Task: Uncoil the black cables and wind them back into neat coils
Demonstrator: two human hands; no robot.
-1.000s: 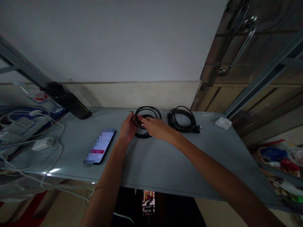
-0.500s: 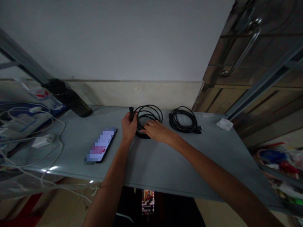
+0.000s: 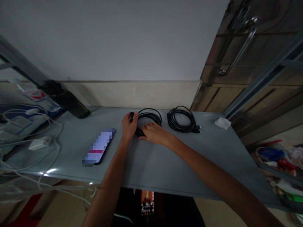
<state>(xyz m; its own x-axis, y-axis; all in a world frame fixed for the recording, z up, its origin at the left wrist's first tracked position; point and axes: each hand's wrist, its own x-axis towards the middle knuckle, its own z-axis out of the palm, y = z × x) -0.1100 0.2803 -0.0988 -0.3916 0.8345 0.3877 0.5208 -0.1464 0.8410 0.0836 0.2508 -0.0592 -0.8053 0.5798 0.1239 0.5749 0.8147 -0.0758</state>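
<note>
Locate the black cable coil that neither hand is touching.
In the head view, the untouched coil lies right of centre on the grey table, between the right hand and the crumpled white paper.

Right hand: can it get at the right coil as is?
Probably yes: only table shows between the right hand and the right coil. It's on the left coil, though, so it would likely have to leave that first.

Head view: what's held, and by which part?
The left hand grips the left black cable coil by its blocky end; the right hand covers the coil's near side, grip unclear.
</note>
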